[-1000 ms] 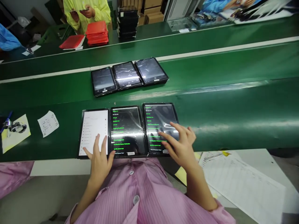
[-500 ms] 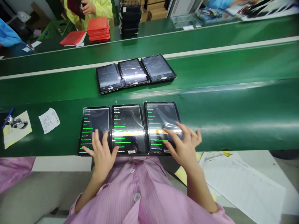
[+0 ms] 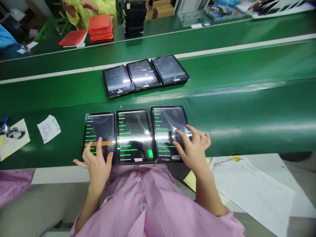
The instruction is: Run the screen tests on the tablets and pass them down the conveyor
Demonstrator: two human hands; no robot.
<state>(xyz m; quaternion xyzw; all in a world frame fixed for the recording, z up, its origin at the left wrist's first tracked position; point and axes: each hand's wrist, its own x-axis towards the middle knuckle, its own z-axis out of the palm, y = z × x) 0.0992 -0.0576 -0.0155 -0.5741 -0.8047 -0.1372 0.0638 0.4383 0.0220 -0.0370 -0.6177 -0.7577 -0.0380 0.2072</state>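
Note:
Three black tablets lie side by side at the near edge of the green bench, their screens lit with lists of green text. Over the lower part of the left tablet [image 3: 102,126] is my left hand [image 3: 97,166], fingers spread, one fingertip at an orange bar across its screen. The middle tablet [image 3: 134,131] has no hand on it and shows a small green block at its lower right. My right hand [image 3: 195,149] is open over the right tablet [image 3: 165,121], index finger pointing at the screen; whether it touches the glass I cannot tell.
Three more tablets [image 3: 144,74] with dark screens lie in a row farther back. Paper notes [image 3: 48,129] and a metal part [image 3: 14,132] are at the left. Red packets [image 3: 100,28] and a black stack [image 3: 134,18] stand across the bench, near a person in yellow [image 3: 106,10].
My left hand has shifted left, off the middle tablet's edge. An orange bar now shows on the left tablet; those on the middle and right tablets are gone. My right hand has barely moved.

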